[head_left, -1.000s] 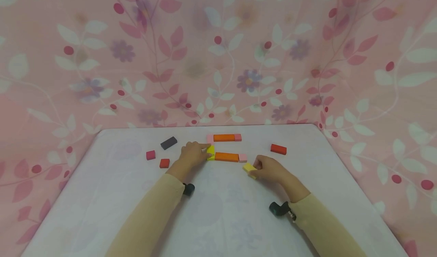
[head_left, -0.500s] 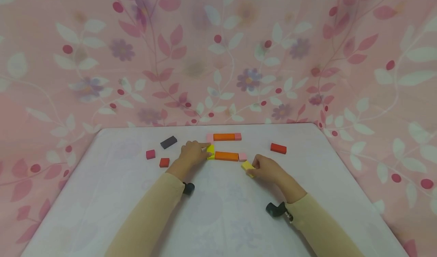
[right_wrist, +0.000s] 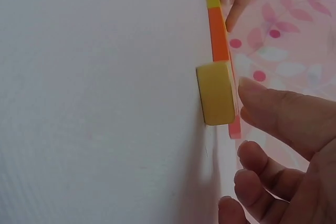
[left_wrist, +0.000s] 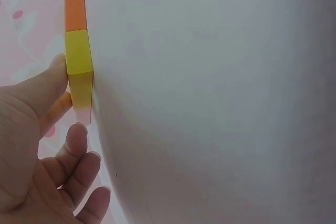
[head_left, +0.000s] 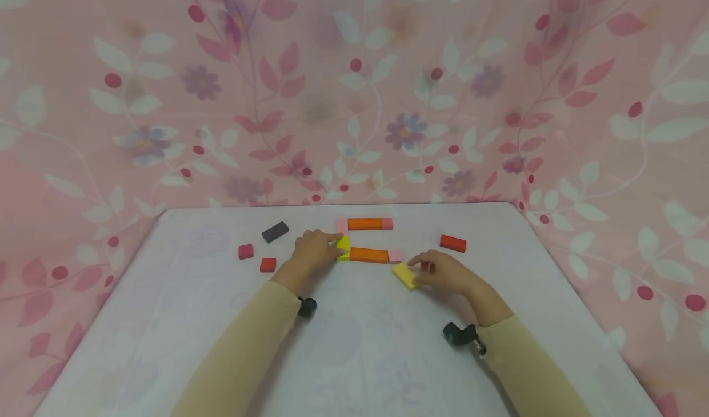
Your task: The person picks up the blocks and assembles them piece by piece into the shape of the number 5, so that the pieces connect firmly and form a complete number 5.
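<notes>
My left hand point(head_left: 312, 249) holds a yellow wooden block point(left_wrist: 80, 52) between thumb and index finger, its other fingers loosely bent. An orange block point(head_left: 368, 255) extends right from that block, with a light pink block point(head_left: 394, 256) at its right end. Behind them lies another orange block point(head_left: 364, 224), pink pieces at both its ends. Nearest to my right hand point(head_left: 445, 272) is a second yellow block point(head_left: 404, 276), lying at a slant on the table just in front of the pink end. The right thumb is close beside it, fingers loosely spread; contact is unclear.
On the left of the white-covered table point(head_left: 354, 355) lie a dark grey block point(head_left: 275, 232), a magenta block point(head_left: 246, 251) and a red block point(head_left: 268, 265). A longer red block point(head_left: 453, 243) is at the right. Floral pink cloth point(head_left: 354, 97) surrounds the table.
My right hand has loosened its pinch on the slanted yellow block and shifted slightly right, its index finger lifting off. The left hand keeps its place.
</notes>
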Action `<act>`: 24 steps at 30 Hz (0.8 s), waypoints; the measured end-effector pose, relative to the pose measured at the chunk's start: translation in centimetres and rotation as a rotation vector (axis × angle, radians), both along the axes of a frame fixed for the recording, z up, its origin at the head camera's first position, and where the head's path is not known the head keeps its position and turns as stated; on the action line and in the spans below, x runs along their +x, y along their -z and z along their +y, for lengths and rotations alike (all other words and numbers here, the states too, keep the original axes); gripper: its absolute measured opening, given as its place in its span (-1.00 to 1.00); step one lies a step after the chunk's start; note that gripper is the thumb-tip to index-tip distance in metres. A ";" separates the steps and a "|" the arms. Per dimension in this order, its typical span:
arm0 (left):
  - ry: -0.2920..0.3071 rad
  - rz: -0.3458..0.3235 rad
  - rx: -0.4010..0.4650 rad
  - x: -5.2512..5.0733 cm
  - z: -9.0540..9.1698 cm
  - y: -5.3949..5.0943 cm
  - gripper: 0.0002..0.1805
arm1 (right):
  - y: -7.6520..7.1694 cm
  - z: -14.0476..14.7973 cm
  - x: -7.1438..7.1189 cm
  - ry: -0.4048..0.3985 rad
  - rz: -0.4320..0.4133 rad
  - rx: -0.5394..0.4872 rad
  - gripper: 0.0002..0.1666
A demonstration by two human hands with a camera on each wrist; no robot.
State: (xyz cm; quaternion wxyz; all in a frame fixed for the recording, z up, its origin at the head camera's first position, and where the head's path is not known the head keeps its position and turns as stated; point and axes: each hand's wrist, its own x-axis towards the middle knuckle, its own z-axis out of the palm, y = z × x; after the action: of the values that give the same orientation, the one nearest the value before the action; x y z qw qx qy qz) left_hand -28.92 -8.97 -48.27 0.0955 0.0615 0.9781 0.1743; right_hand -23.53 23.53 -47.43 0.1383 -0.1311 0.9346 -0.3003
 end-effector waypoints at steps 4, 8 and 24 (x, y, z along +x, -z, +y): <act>-0.001 0.004 0.004 -0.1 0.0 0.1 -0.39 | 0.1 0.4 0.2 -0.050 -0.010 0.013 -0.41; 0.001 0.011 0.001 -0.1 0.0 0.1 -0.39 | -0.1 0.2 0.5 -0.089 -0.012 0.017 -0.35; 0.004 0.007 -0.012 0.1 0.0 -0.3 -0.38 | -0.2 -0.3 0.7 -0.090 -0.004 0.079 -0.32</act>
State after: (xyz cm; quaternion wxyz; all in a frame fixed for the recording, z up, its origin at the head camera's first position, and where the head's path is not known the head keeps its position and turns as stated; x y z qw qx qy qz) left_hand -28.81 -8.95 -47.98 0.0926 0.0633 0.9794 0.1679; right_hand -22.86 23.23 -47.25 0.1585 -0.1671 0.9386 -0.2568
